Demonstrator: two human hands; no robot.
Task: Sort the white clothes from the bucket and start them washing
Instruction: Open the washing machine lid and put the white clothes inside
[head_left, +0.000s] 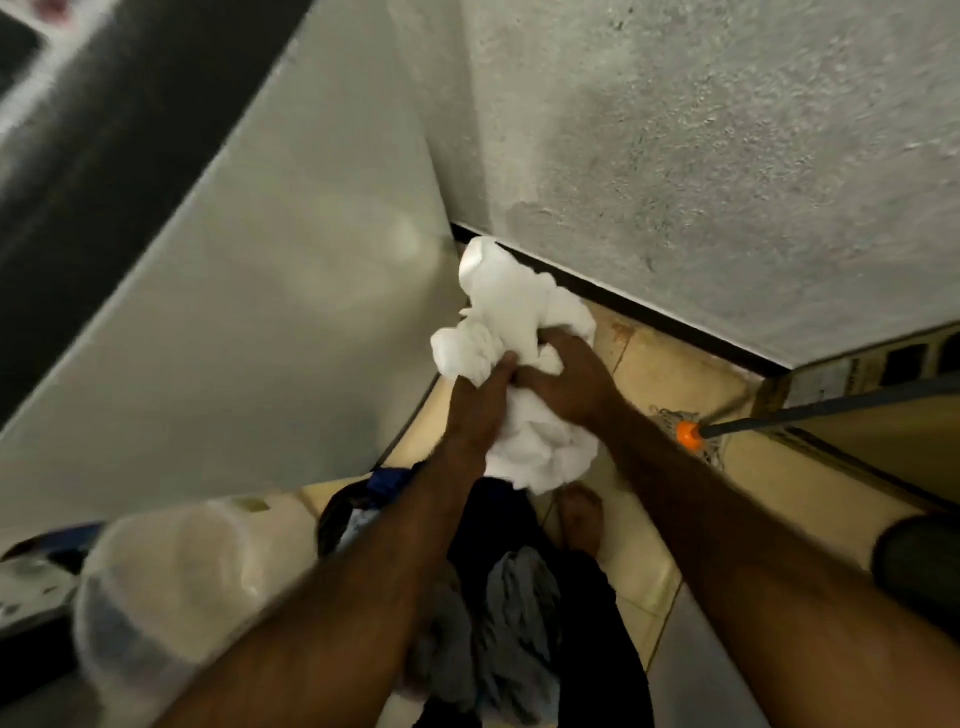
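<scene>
A bundle of white clothes (511, 322) hangs in the air in front of me, bunched up. My left hand (475, 410) grips its left side and my right hand (563, 376) grips it from the right, fingers curled into the cloth. Below my arms lies a heap of dark and grey clothes (519, 613); the bucket under it is mostly hidden, only a dark rim (332, 514) showing. The white side panel of the washing machine (249, 312) rises at the left, its dark top (104, 130) above.
A rough grey wall (701, 156) stands close ahead. A mop with an orange collar (688, 434) and long handle lies across the beige tiled floor (665, 374) at the right. A blurred translucent white container (171, 587) sits at lower left. A bare foot (582, 519) shows on the tiles.
</scene>
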